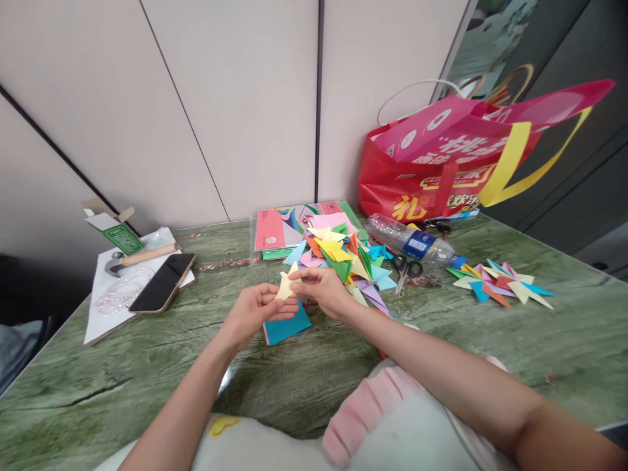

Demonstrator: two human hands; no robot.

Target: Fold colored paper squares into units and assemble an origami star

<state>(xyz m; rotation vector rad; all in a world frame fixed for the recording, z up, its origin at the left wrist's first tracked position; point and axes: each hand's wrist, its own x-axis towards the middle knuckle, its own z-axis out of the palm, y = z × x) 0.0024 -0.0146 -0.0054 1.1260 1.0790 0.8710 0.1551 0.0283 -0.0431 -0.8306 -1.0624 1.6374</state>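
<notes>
Between both hands is a small piece of folded pale yellow paper (286, 286), held up over the table. My left hand (258, 311) pinches its lower left side, fingers closed. My right hand (324, 290) grips its right edge between thumb and fingers. Under the hands lies a blue sheet of paper (289, 328), with a pink edge showing at its left. Just behind them is a heap of folded paper pieces (338, 252) in many colours. The fingers cover part of the yellow paper, so its full shape is hidden.
Right of the heap are scissors (406, 269), a plastic bottle (417, 242) and more folded pieces (505, 282). A red bag (432, 176) stands behind. Paper packs (277, 229) lie at the back. At left are a phone (164, 282), a hammer (142, 256) and a green box (120, 237).
</notes>
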